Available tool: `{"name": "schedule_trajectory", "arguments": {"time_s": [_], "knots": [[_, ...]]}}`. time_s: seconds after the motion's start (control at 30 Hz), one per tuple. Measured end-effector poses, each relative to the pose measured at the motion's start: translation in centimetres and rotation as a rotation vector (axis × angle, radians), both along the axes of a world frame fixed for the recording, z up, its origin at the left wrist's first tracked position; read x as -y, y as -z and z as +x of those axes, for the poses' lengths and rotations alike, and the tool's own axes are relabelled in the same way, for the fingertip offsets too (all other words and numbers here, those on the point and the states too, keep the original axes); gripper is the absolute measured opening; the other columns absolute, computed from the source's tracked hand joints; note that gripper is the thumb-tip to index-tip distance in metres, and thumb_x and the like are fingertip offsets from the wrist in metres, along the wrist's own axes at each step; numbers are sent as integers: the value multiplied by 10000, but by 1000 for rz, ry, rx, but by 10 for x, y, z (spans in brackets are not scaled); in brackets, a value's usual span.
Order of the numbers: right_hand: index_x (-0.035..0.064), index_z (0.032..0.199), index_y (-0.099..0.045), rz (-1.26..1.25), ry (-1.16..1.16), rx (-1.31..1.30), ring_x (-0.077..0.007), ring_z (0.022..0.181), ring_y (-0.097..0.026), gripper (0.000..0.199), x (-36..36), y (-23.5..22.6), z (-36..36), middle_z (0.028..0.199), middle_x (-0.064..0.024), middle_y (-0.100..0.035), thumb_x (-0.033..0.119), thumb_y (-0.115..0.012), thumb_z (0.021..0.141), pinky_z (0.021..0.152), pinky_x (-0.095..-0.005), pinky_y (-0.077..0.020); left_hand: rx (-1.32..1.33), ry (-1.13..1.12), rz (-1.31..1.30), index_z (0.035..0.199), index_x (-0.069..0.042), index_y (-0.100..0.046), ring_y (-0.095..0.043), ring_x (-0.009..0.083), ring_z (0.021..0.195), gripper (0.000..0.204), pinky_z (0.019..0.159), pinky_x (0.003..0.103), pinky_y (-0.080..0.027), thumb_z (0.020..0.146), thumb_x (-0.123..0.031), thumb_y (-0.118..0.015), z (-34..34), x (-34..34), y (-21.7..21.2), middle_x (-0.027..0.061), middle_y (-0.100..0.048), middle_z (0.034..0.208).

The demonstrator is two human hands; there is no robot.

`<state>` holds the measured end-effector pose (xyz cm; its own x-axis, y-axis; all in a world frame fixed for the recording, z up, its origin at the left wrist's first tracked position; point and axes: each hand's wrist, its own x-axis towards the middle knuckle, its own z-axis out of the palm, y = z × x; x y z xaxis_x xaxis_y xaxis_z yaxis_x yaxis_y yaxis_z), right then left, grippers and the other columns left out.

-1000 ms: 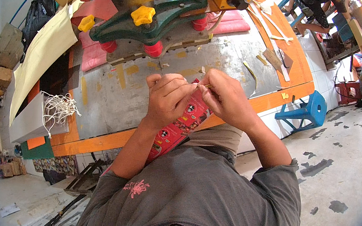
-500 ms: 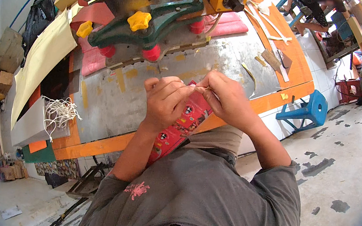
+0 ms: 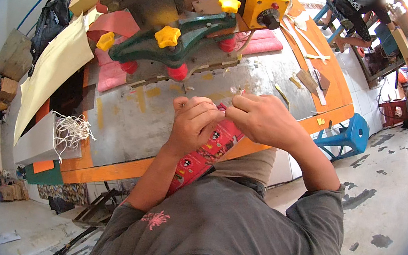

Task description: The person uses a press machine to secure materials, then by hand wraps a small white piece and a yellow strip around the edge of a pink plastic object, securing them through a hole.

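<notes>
- Left hand (image 3: 195, 121) curled, pinching the red printed bag's (image 3: 206, 151) top edge.
- Right hand (image 3: 262, 119) pinching the same edge, just right.
- Both over the counter's (image 3: 131, 122) near side.

You wear a grey short-sleeved T-shirt (image 3: 232, 225) (a small pink print sits on its chest) and khaki trousers (image 3: 251, 165); forearms are bare.
</notes>
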<state>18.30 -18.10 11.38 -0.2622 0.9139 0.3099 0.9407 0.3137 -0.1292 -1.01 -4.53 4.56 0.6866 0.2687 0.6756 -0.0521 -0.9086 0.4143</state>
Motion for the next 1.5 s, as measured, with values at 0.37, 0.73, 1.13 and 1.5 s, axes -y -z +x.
{"name": "schedule_trajectory", "arguments": {"time_s": [0.37, 0.73, 1.13, 1.5], "knots": [[110, 1000, -637, 100, 17, 152, -193, 858, -699, 155, -3, -14, -1, 920, -29, -586, 197, -671, 876, 622, -338, -568, -5, -88, 52, 975, -122, -734, -685, 213, 1033, 132, 924, 395, -369, 875, -150, -815, 0, 3, -3, 14, -718, 979], [127, 998, -628, 189, -5, 201, -157, 862, -652, 157, -4, -4, -10, 902, -2, -550, 214, -676, 877, 635, -314, -535, -48, -129, -5, 1053, -139, -750, -670, 193, 1034, 192, 927, 418, -353, 874, -159, -816, 0, 3, 1, -8, -697, 977], [116, 1015, -634, 142, -19, 291, -168, 905, -623, 181, -8, -11, -12, 943, -23, -547, 207, -662, 861, 734, -315, -526, -54, -113, 45, 1041, -122, -756, -667, 186, 1047, 151, 924, 431, -338, 897, -145, -795, -2, 0, 6, -19, -705, 1005], [88, 1014, -584, -103, -217, -106, -293, 915, -677, 194, -19, -9, 3, 934, -86, -611, 205, -696, 907, 770, -418, -565, 48, 15, -2, 981, -88, -729, -694, 221, 1036, 156, 907, 427, -369, 855, -119, -816, -8, -2, 0, 30, -734, 1043]]}}
